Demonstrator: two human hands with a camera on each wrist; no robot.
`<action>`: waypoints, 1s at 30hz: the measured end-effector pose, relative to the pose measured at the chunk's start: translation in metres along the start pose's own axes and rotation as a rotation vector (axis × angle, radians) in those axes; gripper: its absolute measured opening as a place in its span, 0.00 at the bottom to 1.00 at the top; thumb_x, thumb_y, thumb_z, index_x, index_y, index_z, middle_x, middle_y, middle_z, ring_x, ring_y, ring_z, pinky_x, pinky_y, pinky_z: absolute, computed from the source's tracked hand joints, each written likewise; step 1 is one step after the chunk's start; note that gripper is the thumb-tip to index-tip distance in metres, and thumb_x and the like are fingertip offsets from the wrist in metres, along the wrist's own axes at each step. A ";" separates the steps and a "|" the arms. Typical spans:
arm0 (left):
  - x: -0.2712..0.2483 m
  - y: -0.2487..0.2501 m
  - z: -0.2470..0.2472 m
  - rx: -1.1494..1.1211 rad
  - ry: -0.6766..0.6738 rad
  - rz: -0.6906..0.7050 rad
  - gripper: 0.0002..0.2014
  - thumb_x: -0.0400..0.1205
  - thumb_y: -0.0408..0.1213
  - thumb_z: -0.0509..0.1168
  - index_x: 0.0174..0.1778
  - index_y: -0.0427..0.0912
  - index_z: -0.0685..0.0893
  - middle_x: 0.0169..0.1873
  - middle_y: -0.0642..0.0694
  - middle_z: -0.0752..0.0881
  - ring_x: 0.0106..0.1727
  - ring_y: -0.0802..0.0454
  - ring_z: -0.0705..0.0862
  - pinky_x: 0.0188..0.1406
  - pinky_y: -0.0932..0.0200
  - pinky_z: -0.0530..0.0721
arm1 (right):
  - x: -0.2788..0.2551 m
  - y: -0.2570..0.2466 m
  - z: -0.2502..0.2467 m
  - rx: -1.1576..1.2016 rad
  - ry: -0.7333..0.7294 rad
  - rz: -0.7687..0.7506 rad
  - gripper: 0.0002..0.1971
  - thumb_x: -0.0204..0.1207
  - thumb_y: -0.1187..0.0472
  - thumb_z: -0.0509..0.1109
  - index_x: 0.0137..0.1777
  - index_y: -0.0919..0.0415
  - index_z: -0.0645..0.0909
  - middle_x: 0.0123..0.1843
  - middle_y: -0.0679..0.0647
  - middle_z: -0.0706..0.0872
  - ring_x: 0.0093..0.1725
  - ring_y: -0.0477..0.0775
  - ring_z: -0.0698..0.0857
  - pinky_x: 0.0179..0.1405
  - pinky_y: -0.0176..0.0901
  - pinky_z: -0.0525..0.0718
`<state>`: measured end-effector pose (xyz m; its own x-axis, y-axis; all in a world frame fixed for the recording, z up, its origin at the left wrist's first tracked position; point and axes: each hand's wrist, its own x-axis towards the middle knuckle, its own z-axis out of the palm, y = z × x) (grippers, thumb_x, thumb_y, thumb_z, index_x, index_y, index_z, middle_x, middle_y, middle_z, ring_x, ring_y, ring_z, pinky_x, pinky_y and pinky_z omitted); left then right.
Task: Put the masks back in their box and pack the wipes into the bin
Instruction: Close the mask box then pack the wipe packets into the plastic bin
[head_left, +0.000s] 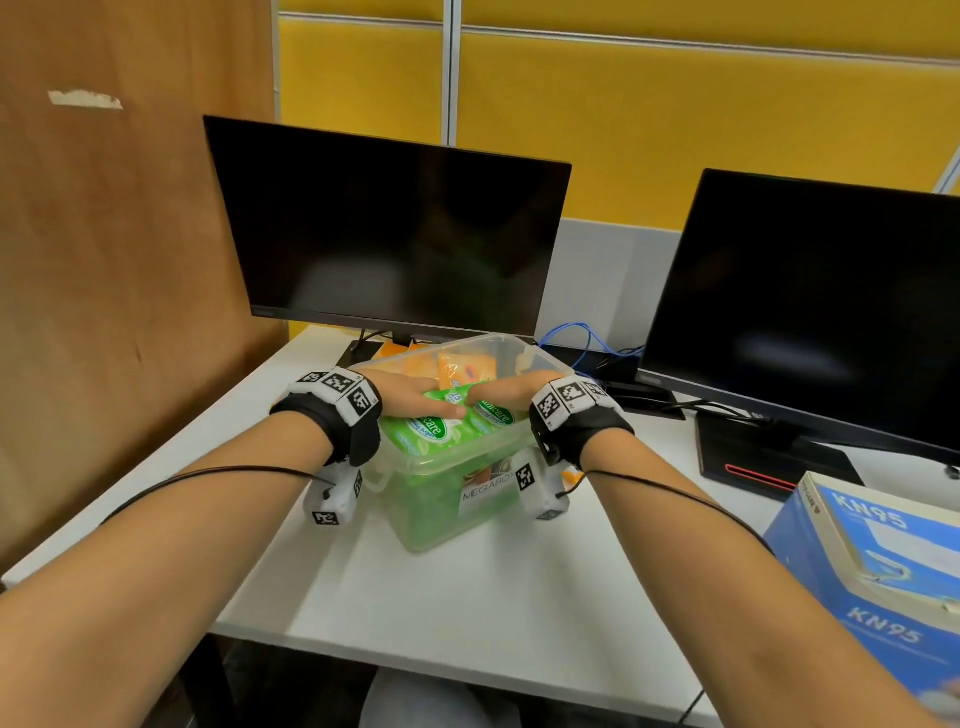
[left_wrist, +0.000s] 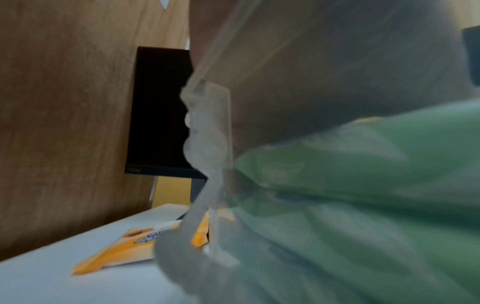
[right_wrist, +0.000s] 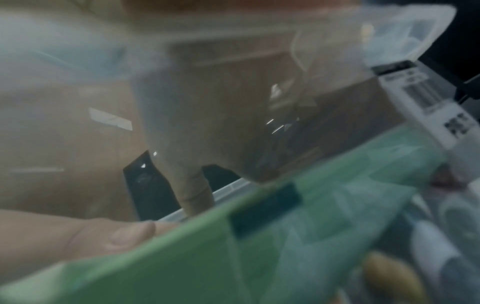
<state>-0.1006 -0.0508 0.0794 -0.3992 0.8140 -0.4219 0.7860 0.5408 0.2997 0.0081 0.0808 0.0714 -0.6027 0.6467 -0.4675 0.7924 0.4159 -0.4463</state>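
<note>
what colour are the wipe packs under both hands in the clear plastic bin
Green, with white-lettered oval labels: the soft wipe packs in the clear plastic bin. Clearest in the head view.

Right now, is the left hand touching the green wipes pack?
Touching. The head view shows the left hand lying flat on the green wipes pack in the bin.

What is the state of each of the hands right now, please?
Left hand: open, straight fingers pressing the green wipes packs in the clear bin.
Right hand: fingers curled onto the same packs; grip cannot be told.

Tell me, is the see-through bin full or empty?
Full. Green wipes packs bulge above the clear bin's rim, orange packs sit behind them, and both hands press on top.
</note>
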 end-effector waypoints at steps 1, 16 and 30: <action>0.000 0.002 -0.001 -0.003 -0.012 -0.006 0.36 0.82 0.64 0.54 0.83 0.51 0.57 0.80 0.49 0.66 0.79 0.48 0.66 0.77 0.53 0.61 | 0.003 0.000 0.002 0.003 0.016 0.000 0.47 0.61 0.33 0.70 0.78 0.55 0.65 0.72 0.60 0.75 0.64 0.61 0.80 0.61 0.52 0.80; -0.006 -0.051 0.016 -0.595 0.851 -0.124 0.17 0.81 0.39 0.63 0.67 0.42 0.77 0.64 0.40 0.80 0.66 0.39 0.77 0.64 0.49 0.74 | 0.003 0.017 0.003 0.071 0.881 -0.121 0.22 0.76 0.52 0.61 0.67 0.59 0.74 0.70 0.62 0.76 0.71 0.66 0.71 0.69 0.61 0.70; -0.039 -0.047 0.029 -0.684 0.785 -0.146 0.23 0.84 0.42 0.64 0.70 0.32 0.71 0.70 0.32 0.74 0.73 0.36 0.71 0.69 0.48 0.71 | -0.006 0.017 -0.004 -0.351 0.612 -0.114 0.15 0.81 0.68 0.56 0.61 0.64 0.80 0.59 0.61 0.84 0.55 0.63 0.85 0.46 0.53 0.80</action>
<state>-0.1080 -0.1137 0.0570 -0.8545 0.5082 0.1070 0.3694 0.4498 0.8132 0.0259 0.0871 0.0698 -0.6042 0.7869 0.1253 0.7732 0.6170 -0.1466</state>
